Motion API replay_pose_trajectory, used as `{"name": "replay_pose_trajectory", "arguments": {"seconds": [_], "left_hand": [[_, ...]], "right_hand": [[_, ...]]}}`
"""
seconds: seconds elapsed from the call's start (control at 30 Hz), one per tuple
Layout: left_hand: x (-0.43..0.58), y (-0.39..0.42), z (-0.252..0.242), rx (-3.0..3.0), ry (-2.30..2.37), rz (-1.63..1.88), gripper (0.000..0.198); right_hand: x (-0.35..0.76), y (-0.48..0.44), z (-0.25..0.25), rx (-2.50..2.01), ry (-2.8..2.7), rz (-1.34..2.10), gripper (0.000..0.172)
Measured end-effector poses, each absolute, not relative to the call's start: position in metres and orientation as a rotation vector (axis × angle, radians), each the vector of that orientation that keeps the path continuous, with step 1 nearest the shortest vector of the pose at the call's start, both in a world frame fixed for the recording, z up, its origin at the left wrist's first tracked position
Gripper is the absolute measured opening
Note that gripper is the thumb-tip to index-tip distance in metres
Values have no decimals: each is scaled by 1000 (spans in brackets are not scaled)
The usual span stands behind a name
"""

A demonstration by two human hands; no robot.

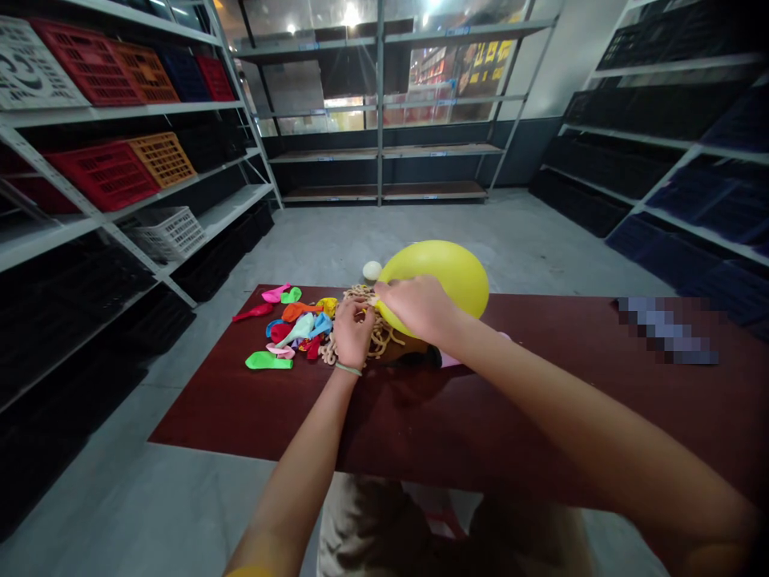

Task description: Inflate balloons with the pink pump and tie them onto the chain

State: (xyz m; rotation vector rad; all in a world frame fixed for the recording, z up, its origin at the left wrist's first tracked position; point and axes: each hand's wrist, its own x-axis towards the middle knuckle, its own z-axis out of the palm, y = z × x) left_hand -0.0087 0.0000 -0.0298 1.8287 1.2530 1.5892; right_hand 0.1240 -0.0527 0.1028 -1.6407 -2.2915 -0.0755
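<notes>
A blown-up yellow balloon (448, 272) is held above the dark red table, its neck pointing left toward my hands. My right hand (417, 304) is closed around the neck end. Just left of it, my left hand (353, 330) is pinched at the tip of the neck; what lies between its fingertips is too small to make out fully. Beneath and behind my hands lies a heap of beige string (384, 340). Several limp balloons in many colours lie to the left, among them a green balloon (269, 361) and an orange balloon (299, 311).
The dark red table (240, 417) spans the front. A small whitish round thing (372, 271) shows behind the string. Something black (420, 358) and something pink lie under my right forearm. A blurred flat item (666, 328) is at the right. Shelves with crates (99, 172) stand left.
</notes>
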Motion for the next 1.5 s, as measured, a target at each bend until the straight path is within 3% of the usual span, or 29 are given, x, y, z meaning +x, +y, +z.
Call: {"name": "replay_pose_trajectory", "arguments": {"seconds": [0.13, 0.3, 0.5, 0.6, 0.73, 1.0, 1.2, 1.33, 1.5], "left_hand": [[-8, -1, -29, 1678, 1317, 1423, 9], [-7, 0, -32, 1436, 1341, 1280, 17], [-4, -3, -31, 1063, 1086, 1178, 23], [-2, -6, -25, 965, 991, 1169, 23], [-1, -11, -18, 922, 876, 1166, 24], [4, -20, -14, 984, 822, 1128, 22], [2, -20, -13, 1017, 831, 1141, 23], [0, -20, -10, 969, 832, 1156, 24], [4, -23, -15, 1101, 847, 1127, 25]], "right_hand": [[125, -74, 98, -1852, -2390, -275, 30], [128, -82, 90, -1892, -2278, -256, 25], [146, -72, 62, -1468, -2217, 45, 22], [152, -70, 40, -1461, -2163, 6, 24], [153, -69, 9, -1484, -2083, -70, 20], [145, -62, -13, -1687, -1992, 31, 36], [142, -62, -7, -1677, -1884, 185, 16], [145, -64, -6, -1662, -1796, 192, 16], [143, -63, -9, -1695, -1871, 174, 30]]}}
